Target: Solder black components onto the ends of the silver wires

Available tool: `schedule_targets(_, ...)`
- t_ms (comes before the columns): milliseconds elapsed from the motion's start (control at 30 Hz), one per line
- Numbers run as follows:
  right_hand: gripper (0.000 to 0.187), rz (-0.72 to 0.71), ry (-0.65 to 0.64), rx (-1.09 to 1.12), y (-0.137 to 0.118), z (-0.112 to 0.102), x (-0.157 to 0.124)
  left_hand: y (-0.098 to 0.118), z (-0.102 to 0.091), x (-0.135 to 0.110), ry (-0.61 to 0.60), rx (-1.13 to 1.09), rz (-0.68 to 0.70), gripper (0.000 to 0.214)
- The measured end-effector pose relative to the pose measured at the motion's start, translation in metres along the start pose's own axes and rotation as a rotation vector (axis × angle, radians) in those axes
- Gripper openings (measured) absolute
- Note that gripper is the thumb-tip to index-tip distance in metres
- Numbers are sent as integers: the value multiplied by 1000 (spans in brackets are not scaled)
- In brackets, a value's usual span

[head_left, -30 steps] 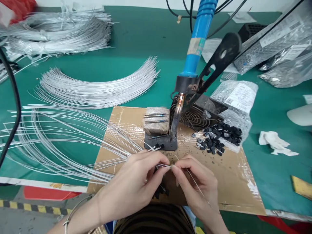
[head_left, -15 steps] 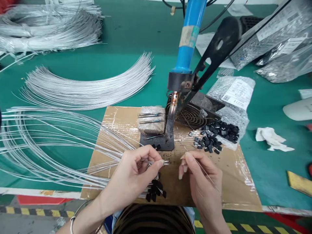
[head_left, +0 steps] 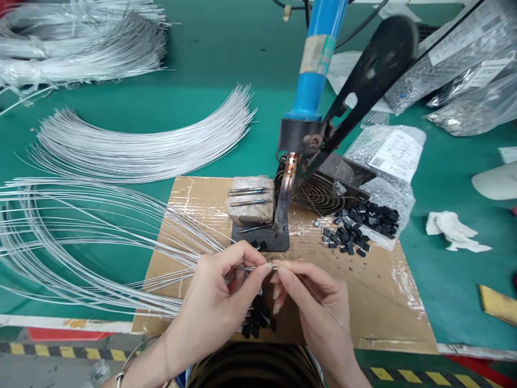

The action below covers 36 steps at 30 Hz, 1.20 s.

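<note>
My left hand [head_left: 230, 291] is closed in a pinch on white wires [head_left: 173, 250], whose long loops trail off leftward. My right hand [head_left: 319, 296] is closed too, its thumb and forefinger at the wire tips, meeting the left fingertips. A thin strand that looks like solder wire [head_left: 329, 311] runs back across the right hand. Its front end is hard to see between the fingers. Black connectors [head_left: 256, 318] on wire ends hang below the left hand, partly hidden by it. Just beyond both hands stands a soldering iron [head_left: 317, 59] with a blue handle, tip down.
The iron's black stand [head_left: 363, 81] holds a coil [head_left: 323, 191] and a worn block [head_left: 250, 202]. Loose black connectors [head_left: 355, 226] lie right on the cardboard [head_left: 388, 302]. Bundled white wires [head_left: 145, 151] lie at the back left, plastic bags [head_left: 464, 81] at the back right, crumpled tissue [head_left: 454, 231] at right.
My right hand has moved left with the thin strand, and its fingertips now meet those of my left hand at the wire ends. The left hand has stayed nearly still.
</note>
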State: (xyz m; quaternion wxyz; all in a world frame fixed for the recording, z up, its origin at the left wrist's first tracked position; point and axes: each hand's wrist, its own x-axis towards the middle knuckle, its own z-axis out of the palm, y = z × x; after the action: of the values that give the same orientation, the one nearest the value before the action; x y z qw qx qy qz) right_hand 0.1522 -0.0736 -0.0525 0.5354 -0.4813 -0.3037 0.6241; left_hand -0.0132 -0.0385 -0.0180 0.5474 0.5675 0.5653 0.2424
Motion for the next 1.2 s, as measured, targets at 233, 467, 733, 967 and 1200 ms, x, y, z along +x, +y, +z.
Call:
schedule_targets(233,9,36,-11,57,6,-1,2,-5,2,-5,36,58,47,21)
schedule_targets(467,8,42,-14,83,6,0,3,-2,4,-4,58,43,56,18)
schedule_targets(733,11,141,-51,211,1,-2,3,-5,3,-6,16,15,26,22)
schedule_targets(967,12,213,-90,285,0,-5,6,-3,3,-6,0,6,27,23)
schedule_targets(1200,14,206,-74,287,0,0,6,-1,8,-4,96,50,64,21)
